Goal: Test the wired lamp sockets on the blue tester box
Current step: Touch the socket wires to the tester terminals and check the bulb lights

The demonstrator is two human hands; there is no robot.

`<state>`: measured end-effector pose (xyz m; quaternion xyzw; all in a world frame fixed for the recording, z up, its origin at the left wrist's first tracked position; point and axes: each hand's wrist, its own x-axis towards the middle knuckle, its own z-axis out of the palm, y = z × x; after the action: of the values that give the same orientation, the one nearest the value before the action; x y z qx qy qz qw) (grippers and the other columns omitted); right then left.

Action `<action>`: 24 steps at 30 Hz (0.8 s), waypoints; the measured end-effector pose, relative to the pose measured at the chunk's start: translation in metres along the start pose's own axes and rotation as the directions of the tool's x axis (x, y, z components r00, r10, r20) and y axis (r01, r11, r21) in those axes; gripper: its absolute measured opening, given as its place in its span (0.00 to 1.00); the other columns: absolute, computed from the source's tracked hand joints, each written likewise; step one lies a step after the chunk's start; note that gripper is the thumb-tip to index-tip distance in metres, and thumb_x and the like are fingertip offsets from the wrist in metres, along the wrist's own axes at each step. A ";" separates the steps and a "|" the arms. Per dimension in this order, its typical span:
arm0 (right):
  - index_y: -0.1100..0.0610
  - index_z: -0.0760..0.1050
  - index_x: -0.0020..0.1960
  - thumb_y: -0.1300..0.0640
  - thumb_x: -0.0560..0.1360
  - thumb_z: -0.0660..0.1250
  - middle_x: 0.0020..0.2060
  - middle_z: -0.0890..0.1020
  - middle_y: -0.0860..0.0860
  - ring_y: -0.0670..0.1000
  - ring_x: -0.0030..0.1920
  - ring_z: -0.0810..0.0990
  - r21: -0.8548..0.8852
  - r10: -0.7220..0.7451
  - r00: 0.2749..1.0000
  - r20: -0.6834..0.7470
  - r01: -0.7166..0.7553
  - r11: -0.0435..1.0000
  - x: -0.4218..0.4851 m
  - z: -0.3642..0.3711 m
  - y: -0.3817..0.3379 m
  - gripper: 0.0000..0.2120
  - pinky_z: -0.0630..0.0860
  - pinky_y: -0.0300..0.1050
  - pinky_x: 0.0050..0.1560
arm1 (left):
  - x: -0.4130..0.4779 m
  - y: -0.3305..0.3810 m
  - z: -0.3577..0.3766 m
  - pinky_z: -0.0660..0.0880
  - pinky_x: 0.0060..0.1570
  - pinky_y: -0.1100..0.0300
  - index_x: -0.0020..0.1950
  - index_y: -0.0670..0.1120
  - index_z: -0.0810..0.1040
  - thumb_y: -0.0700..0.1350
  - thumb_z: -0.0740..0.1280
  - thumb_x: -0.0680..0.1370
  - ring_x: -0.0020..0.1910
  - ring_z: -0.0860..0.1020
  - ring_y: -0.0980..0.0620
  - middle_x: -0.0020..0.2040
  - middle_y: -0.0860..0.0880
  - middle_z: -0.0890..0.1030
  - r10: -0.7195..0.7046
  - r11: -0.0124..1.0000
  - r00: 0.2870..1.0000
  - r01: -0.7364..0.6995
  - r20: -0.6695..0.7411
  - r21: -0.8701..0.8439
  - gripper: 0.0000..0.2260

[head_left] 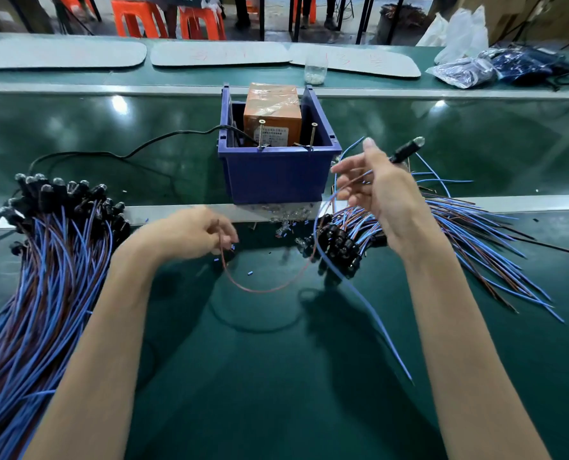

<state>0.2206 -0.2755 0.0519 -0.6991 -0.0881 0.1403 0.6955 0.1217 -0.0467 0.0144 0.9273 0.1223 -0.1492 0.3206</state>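
Observation:
The blue tester box (278,175) stands at the middle of the green bench, with an orange unit (272,119) inside and two upright screws (261,134) on its front rim. My right hand (381,190) is raised to the right of the box and holds a black lamp socket (406,150) with a clear bulb at its tip. A brown wire (263,289) loops from that hand down to my left hand (193,234), which pinches its end. The socket's blue wire (369,312) hangs toward me.
A large bundle of wired sockets (54,207) lies at the left, another heap (343,244) at the right under my right hand. Small loose bulbs (289,224) lie by the box. A black cable (117,154) runs left. A clear cup (315,69) stands behind.

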 end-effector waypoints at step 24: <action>0.56 0.69 0.69 0.66 0.75 0.55 0.68 0.68 0.56 0.60 0.67 0.69 -0.967 0.194 0.968 0.158 0.111 0.229 0.013 -0.015 0.037 0.24 0.69 0.56 0.65 | -0.008 -0.043 -0.027 0.70 0.59 0.46 0.63 0.42 0.76 0.52 0.67 0.78 0.62 0.73 0.34 0.63 0.34 0.74 -0.499 0.763 0.646 0.643 -0.578 0.060 0.19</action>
<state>0.2349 -0.2862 0.0136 -0.9577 -0.2223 0.1587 0.0903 0.1061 0.0022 0.0135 0.8766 0.4736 0.0036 0.0848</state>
